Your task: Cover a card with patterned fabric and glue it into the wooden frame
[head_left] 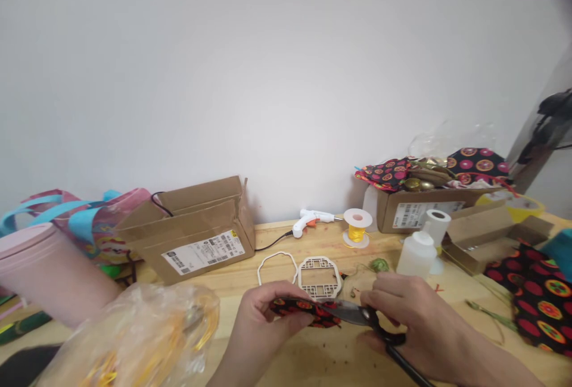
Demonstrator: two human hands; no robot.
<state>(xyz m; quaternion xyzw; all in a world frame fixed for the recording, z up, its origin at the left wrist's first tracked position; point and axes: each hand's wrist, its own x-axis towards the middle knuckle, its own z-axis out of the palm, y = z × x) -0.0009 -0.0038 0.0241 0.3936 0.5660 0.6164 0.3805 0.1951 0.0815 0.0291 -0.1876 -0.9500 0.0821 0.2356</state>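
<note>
Black patterned fabric with red and orange round motifs [328, 317] is pinched between the thumb and fingers of my left hand [263, 321]. My right hand [411, 309] grips black-handled scissors [353, 314], whose metal blades point left and reach the fabric's upper edge. How far the blades are apart cannot be made out. Just beyond my hands lie a pale wooden lattice frame [338, 280] and a thin wavy-edged outline frame [259, 267].
At the back are a white glue gun [308, 220], a spool of yellow cord [356, 233] and cardboard boxes [201, 223]. White bottles [415, 256] and more patterned fabric [531, 303] lie right. A plastic bag [147, 333] and pink tumbler [53, 274] occupy the left.
</note>
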